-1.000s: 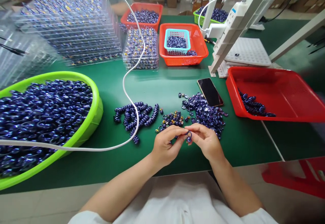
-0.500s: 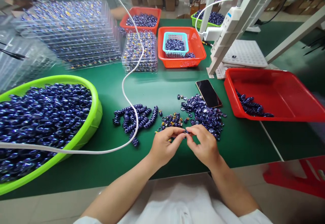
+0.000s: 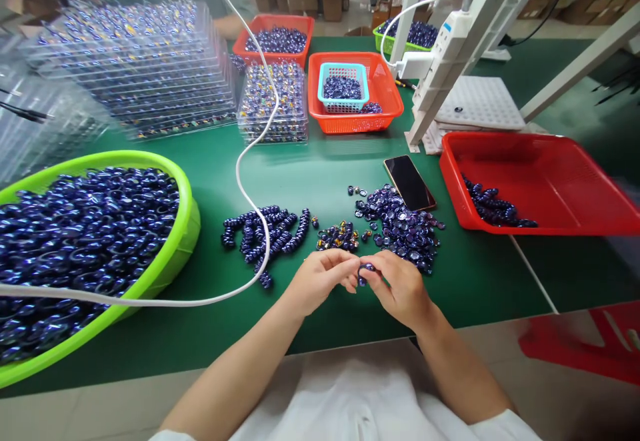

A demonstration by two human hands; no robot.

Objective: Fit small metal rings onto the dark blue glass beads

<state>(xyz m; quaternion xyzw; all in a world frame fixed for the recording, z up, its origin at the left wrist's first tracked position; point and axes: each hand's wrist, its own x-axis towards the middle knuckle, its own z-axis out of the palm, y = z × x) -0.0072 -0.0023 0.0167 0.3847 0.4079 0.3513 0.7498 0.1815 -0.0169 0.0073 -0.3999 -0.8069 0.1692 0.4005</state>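
Observation:
My left hand (image 3: 320, 281) and my right hand (image 3: 400, 288) meet over the green table near its front edge. Both pinch one small dark blue ring-shaped piece (image 3: 365, 269) between their fingertips. Just beyond them lie a pile of flat blue discs (image 3: 405, 224), a small heap of blue and gold parts (image 3: 339, 236), and rows of stacked blue rings (image 3: 265, 231).
A lime basin (image 3: 185, 208) full of blue rings sits at left, with a white cable (image 3: 250, 194) looping across. A phone (image 3: 409, 182) and a red tray (image 3: 545, 181) lie at right. Clear stacked trays (image 3: 140, 61), orange baskets (image 3: 385, 94) and a white frame (image 3: 450, 48) stand behind.
Both hands stayed together over the same spot, working the small blue piece between their fingertips. They have shifted slightly toward me; the view drifted a little.

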